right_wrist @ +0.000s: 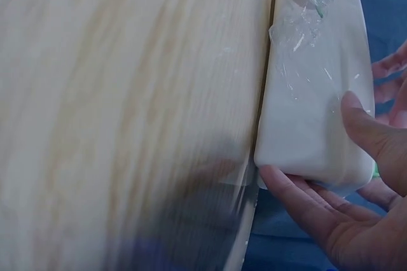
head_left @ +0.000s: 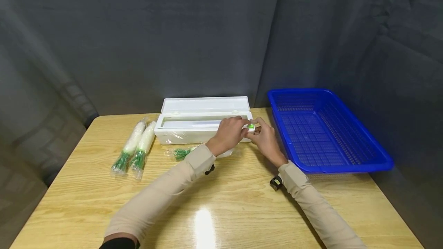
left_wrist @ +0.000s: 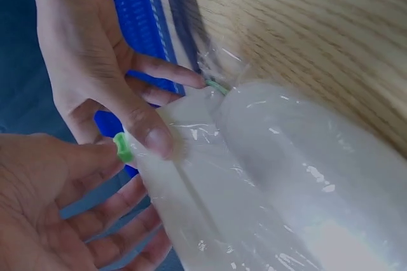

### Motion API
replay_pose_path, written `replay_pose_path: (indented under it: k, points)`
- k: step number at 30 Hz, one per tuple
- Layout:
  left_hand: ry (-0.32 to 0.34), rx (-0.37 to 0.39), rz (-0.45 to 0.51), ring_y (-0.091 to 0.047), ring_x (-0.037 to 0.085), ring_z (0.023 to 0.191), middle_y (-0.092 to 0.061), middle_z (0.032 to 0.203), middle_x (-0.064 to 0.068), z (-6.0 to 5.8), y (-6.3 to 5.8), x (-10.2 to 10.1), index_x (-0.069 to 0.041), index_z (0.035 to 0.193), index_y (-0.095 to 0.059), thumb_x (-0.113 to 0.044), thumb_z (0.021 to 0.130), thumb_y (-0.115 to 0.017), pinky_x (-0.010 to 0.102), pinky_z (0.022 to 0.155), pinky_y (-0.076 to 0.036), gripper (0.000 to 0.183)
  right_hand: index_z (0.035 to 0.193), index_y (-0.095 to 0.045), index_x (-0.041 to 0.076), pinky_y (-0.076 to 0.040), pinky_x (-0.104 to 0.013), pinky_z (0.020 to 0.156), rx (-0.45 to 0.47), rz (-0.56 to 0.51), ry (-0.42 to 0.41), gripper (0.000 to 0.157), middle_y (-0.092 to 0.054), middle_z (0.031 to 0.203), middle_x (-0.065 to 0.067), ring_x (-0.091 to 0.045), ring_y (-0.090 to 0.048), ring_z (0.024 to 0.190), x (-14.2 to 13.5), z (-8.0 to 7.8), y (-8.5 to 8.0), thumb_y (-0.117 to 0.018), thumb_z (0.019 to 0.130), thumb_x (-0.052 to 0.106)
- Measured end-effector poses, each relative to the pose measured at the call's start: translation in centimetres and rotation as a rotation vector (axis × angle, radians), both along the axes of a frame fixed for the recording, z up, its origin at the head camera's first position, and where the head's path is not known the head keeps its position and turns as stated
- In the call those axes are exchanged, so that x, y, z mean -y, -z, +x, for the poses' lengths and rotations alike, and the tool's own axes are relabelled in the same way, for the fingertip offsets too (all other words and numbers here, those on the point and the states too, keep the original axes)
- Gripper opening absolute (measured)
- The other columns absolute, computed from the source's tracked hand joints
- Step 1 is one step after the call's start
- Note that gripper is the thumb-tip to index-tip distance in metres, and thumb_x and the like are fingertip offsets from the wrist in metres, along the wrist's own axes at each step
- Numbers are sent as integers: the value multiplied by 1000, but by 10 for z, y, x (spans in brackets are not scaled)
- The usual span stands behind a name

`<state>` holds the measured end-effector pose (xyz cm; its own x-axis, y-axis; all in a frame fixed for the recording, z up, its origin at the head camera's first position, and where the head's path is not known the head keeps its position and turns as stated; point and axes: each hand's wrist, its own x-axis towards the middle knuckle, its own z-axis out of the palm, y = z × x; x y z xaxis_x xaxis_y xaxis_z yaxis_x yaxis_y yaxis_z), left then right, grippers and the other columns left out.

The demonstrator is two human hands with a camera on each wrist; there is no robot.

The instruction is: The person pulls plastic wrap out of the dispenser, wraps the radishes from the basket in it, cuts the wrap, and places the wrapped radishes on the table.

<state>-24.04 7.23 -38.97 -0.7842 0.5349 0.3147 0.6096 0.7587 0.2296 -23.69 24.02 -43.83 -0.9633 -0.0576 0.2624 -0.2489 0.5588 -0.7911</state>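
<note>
A white cling film dispenser [head_left: 180,136] stands at the back of the table, lid [head_left: 205,105] raised, clear film hanging over its front. At its right end my left hand [head_left: 228,133] pinches the small green slider [left_wrist: 123,147], the thumb tip against it. My right hand [head_left: 265,140] grips the same end corner. The right wrist view shows the thumb [right_wrist: 364,121] on the front face and fingers [right_wrist: 305,204] under the end. Just in front lies a film-wrapped white radish [head_left: 226,153] with green tops [head_left: 181,154], partly hidden behind the left forearm.
Two more wrapped white radishes [head_left: 135,137] with green ends lie side by side to the left. A large blue plastic basket [head_left: 294,156] sits at the right, close to my right hand. Dark curtains [head_left: 221,41] hang behind the wooden table [head_left: 235,203].
</note>
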Motion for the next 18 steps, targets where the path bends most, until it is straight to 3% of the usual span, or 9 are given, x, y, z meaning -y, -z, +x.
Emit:
replay_pose_path:
  k: [6,10,14,18]
  points:
    - [-34,-33,16,-71,19,77,-75,92,2,-5,3,-3,-18,115,-82,-17,101,-72,36,63,-57,17,124,-61,-3,-60,-28,57,12,-60,-11,44,-76,93,-28,-29,-77,77,3,0,0,-85,88,5]
    - [-30,-21,66,-64,14,72,-71,82,-1,-10,3,-5,-16,88,-81,-5,99,-71,32,60,-53,19,126,-59,-5,-62,-35,58,21,-70,-26,46,-75,93,-29,-33,-77,74,3,0,0,-85,88,5]
    - [2,-17,83,-48,12,66,-61,73,-2,-15,3,-7,-14,67,-65,4,96,-66,27,55,-40,34,125,-59,-4,-60,-29,56,15,-49,-17,48,-75,88,-27,-38,-75,73,2,0,0,-86,87,7]
    - [12,-33,62,-47,11,64,-64,73,-2,-17,4,-4,-15,71,-70,-2,98,-69,26,54,-36,30,126,-61,0,-54,-24,58,-3,1,2,49,-75,88,-22,-28,-73,76,1,1,2,-87,87,15]
